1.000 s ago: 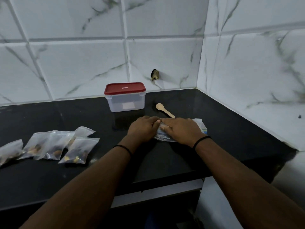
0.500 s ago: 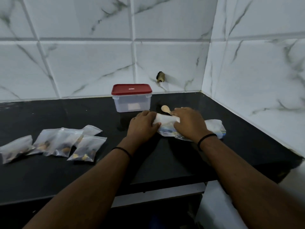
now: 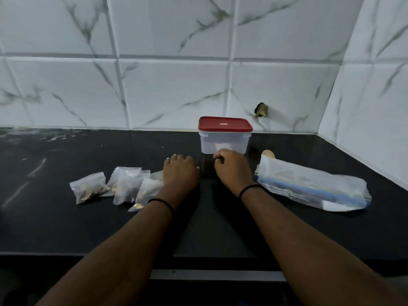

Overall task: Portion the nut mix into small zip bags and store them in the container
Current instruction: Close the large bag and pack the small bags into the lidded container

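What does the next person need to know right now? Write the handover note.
Left hand: flat on the counter, holding nothing.
Right hand: loosely curled, empty, just in front of the container.
Container: red lid on.
Small filled bags: clustered left of the left hand.
Big zip bag: lying to the right, the wooden spoon partly hidden behind it.
Done: several portions bagged.
Left: open container, load bags, close.
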Demonstrator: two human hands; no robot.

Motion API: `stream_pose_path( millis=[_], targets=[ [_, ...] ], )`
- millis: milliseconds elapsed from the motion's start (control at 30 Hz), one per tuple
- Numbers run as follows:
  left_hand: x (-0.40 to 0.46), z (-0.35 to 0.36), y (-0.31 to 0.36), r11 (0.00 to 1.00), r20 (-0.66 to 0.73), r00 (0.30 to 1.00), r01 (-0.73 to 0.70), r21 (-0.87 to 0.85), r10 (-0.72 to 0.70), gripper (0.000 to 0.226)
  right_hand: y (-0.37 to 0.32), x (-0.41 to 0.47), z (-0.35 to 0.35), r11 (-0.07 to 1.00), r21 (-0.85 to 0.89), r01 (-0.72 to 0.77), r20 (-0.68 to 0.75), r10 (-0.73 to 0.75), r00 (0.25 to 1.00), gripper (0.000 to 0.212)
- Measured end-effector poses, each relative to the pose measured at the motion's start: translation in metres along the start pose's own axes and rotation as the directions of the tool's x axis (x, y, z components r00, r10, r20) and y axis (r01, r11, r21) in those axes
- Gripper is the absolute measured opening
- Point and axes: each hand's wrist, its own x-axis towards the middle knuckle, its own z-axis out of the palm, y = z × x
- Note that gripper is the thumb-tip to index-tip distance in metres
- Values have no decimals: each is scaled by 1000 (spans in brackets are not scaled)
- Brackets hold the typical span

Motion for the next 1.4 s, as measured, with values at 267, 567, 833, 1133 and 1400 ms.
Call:
stream_pose_path(
  millis=[267,567,833,1133,1400],
  targets=[
    [66,13,51,620,62,941,268,-737,-332,64,42,90,-28,981,-190,40,-66,-53,996,40],
    [94,51,44,455,135,922,302,-838,-364,118,49,143,-12,943,-270,194,246,-127,961,55],
    [69,35,35,380,144,924,283,-881,-355,124,38,112,-29,960,-157,233,290,-181,940,45],
    [1,10,30,423,75,965,179,-888,-251,95,4,50,-60,956,-139,257,406,-182,896,51],
    [-5,7,27,523,23,971,149,-839,-238,56,-39,29,-36,949,-122,290,304,-242,921,62]
  ],
)
